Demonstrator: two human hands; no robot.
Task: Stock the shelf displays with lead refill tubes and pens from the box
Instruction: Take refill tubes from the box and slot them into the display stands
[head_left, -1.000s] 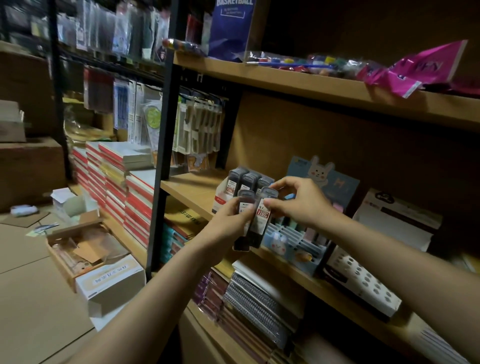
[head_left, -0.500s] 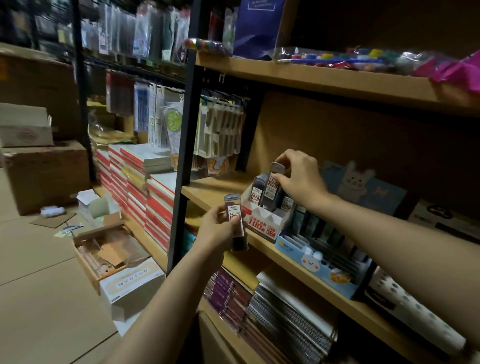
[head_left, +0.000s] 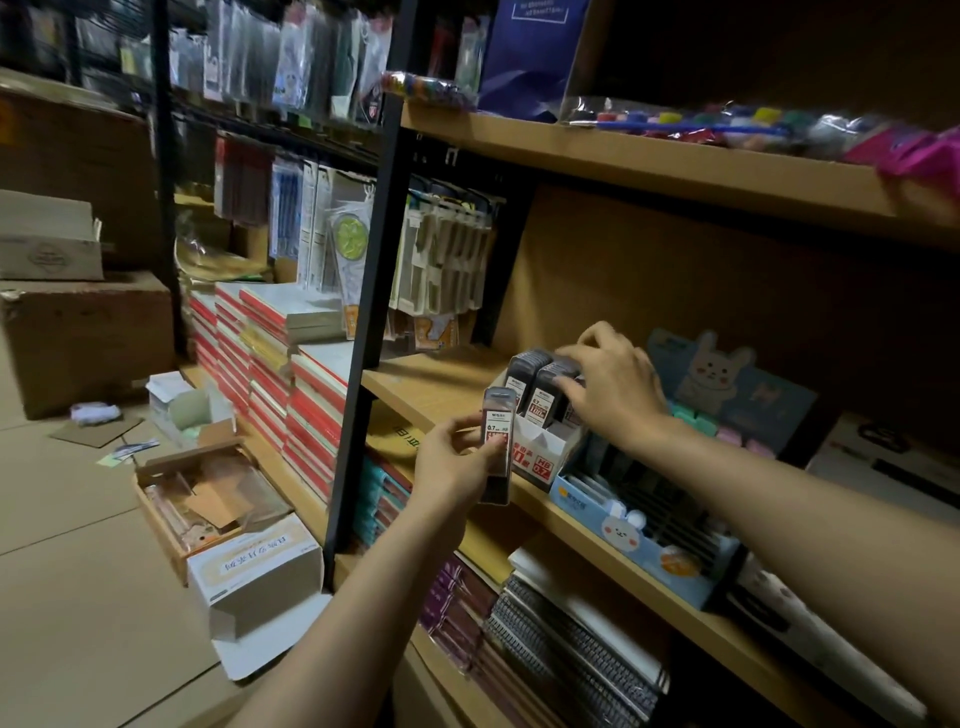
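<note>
The left hand (head_left: 457, 467) holds a dark, flat plastic lead refill tube (head_left: 497, 447) with a white and red label, upright, thumb on its near face and fingers curled behind it; the tube stands above the palm, just in front of the shelf edge and just left of the small white and red cardboard display box (head_left: 540, 457). That box sits on the wooden middle shelf (head_left: 431, 379) and holds several more dark refill tubes (head_left: 540, 387) standing upright in rows. The right hand (head_left: 613, 387) reaches over the box from the right, fingers bent down onto the tops of the standing tubes; whether it pinches one or only presses cannot be told. Just right of the box stands a pale blue bunny-print display tray (head_left: 634, 535).
</note>
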